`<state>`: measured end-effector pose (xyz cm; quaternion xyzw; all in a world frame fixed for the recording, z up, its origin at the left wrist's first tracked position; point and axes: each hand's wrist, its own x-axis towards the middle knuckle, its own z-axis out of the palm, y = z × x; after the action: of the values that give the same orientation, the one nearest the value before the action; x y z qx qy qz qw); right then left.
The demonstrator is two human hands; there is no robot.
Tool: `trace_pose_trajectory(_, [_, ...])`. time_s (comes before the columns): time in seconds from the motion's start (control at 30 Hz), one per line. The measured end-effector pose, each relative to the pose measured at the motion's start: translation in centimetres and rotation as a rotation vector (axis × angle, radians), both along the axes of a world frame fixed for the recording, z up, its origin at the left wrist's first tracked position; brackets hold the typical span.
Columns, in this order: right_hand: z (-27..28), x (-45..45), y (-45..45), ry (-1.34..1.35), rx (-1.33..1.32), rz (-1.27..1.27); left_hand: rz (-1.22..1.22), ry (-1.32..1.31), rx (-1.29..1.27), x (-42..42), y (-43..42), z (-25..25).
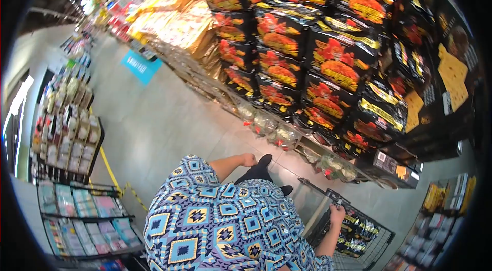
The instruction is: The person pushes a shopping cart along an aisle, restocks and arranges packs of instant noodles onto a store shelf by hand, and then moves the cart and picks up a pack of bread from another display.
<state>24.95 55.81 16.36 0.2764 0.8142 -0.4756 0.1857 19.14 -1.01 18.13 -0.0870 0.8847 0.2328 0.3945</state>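
My right hand [336,213] is wrapped round the dark handle [320,190] of a shopping cart at the lower right. Several black packets with yellow marks [359,235] lie inside the cart's wire basket [382,250]. My left hand [248,160] hangs low in front of my patterned shirt [220,214], its fingers curled in, and nothing shows in it. Beyond it, at the foot of the tall display, are clear bags with red parts [264,122]. Above them rise stacked black snack bags [333,61] with red and orange print.
Gold-coloured packages [174,19] continue the display at the upper left. A shelf of boxed goods [69,140] and a rack of pale packets [87,204] stand on the left. A blue sign [141,67] and yellow tape [110,168] mark the grey floor. More shelves [435,225] are at right.
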Motion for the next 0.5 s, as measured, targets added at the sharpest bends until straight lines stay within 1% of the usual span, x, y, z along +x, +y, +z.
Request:
trace_pose_trajectory(0.03, [0.1,0.0,-0.2,0.018,-0.02,-0.034,0.039,0.005,-0.003,0.3,-0.5,-0.1])
trace_pose_trajectory(0.07, [0.2,-0.2,-0.6,0.037,-0.039,-0.069,0.01,0.009,-0.022,0.3,-1.1,-0.9])
trace_pose_trajectory(0.1, [0.0,-0.4,-0.8,0.062,-0.069,-0.064,-0.02,0.011,-0.043,0.2,-1.5,-1.2])
trace_pose_trajectory(0.13, [-0.1,-0.7,-1.1,0.068,-0.071,-0.033,0.011,0.017,-0.044,-0.2,-1.8,-1.7])
trace_pose_trajectory(0.2, [-0.6,-0.8,-1.7,0.07,-0.12,-0.073,-0.093,0.023,-0.068,-1.4,-1.9,-1.8])
trace_pose_trajectory(0.23, [-0.9,-0.8,-1.8,0.085,-0.119,-0.065,-0.078,0.029,-0.066,-1.9,-1.8,-1.5])
trace_pose_trajectory(0.3, [-0.9,-1.0,-2.3,0.074,-0.105,-0.064,0.305,-0.04,0.304,-2.7,-0.6,1.8])
trace_pose_trajectory(0.33, [-0.8,-1.2,-2.9,0.058,-0.094,-0.08,0.314,-0.032,0.303,-3.4,-0.2,3.2])
trace_pose_trajectory(0.37, [-1.0,-1.3,-3.1,0.056,-0.028,-0.04,0.268,-0.07,0.295,-4.2,0.2,4.3])
trace_pose_trajectory(0.4, [-0.6,-2.0,-3.8,0.063,-0.027,-0.033,0.22,-0.11,0.286,-4.9,0.2,4.7])
trace_pose_trajectory(0.43, [0.1,-2.1,-4.3,0.038,-0.017,-0.043,0.224,-0.104,0.29,-5.3,-0.2,4.0])
trace_pose_trajectory(0.5, [3.8,-2.6,-6.3,0.017,-0.011,-0.086,-0.135,0.272,0.317,-5.7,-1.4,2.6])
